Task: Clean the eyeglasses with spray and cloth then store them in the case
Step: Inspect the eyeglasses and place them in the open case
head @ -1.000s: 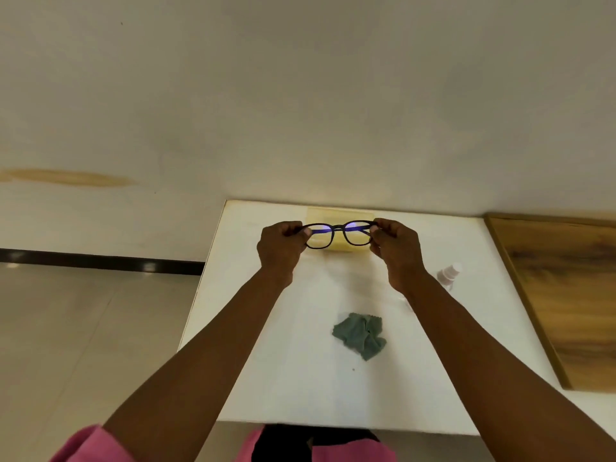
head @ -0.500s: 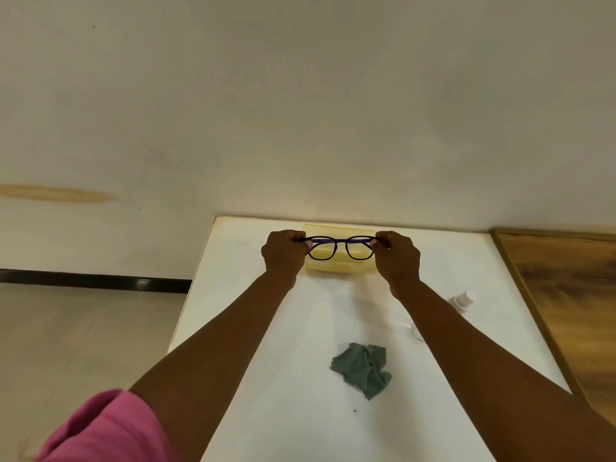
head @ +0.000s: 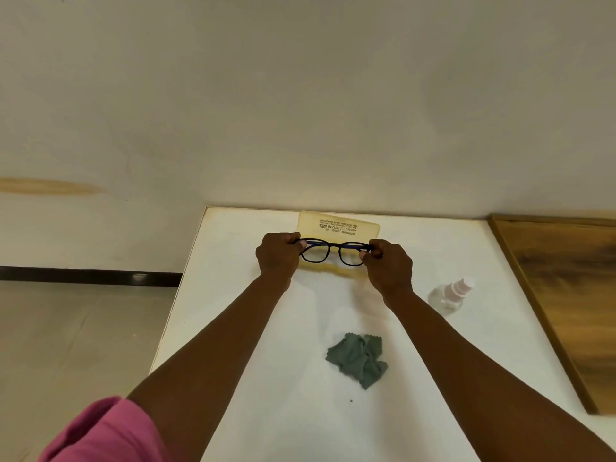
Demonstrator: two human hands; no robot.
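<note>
**Glasses held over the case**

I hold the glasses (head: 334,253) with both hands at the far end of the table (head: 253,328). My left hand (head: 278,256) is closed around the frame's left end and my right hand (head: 388,265) is closed around its right end, so the 2 lenses sit between my fists. The glasses hang in front of the yellow case (head: 338,226), which lies flat against the table's far edge with dark print on its top. I cannot tell whether the glasses touch it. The green cloth (head: 358,360) lies crumpled on the table nearer to me, well apart from my hands. The spray bottle (head: 450,295) is near my right wrist. A pink sleeve (head: 106,431) covers my left upper arm.
</note>
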